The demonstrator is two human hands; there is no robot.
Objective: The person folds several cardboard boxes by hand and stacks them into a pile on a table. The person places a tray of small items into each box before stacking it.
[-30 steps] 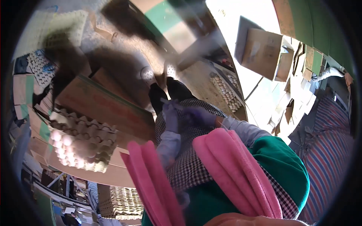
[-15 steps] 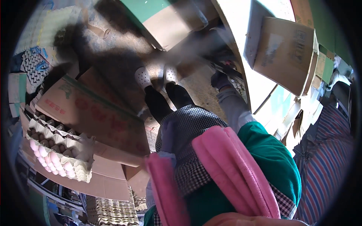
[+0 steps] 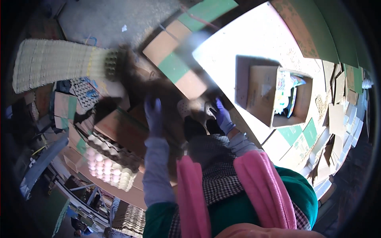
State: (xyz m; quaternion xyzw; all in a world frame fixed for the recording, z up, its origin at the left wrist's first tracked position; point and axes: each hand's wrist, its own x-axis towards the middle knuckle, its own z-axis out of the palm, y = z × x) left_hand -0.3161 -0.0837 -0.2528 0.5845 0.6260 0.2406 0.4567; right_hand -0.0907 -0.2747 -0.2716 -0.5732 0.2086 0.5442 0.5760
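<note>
Both my hands wear purplish gloves. My left hand (image 3: 154,115) reaches forward beside a brown cardboard box (image 3: 119,126), its fingers stretched out and nothing visible in it. My right hand (image 3: 223,116) is held out near the edge of a brightly lit white tabletop (image 3: 234,59), fingers spread and no object in them. Between the hands my pale clogs show on the dim floor. To the left, stacked egg trays (image 3: 127,176) carry pale pink eggs (image 3: 104,166) along the near side.
On the tabletop stands an open carton (image 3: 262,93) with colourful packets inside. A tall stack of pale egg trays (image 3: 59,63) leans at the far left. Green and brown cardboard (image 3: 174,65) lies ahead, and more trays (image 3: 131,218) are at the lower left.
The view has swung, bringing the open carton and the tall tray stack into sight. My left hand has moved from my apron out forward; my right has come away from beneath the tabletop edge.
</note>
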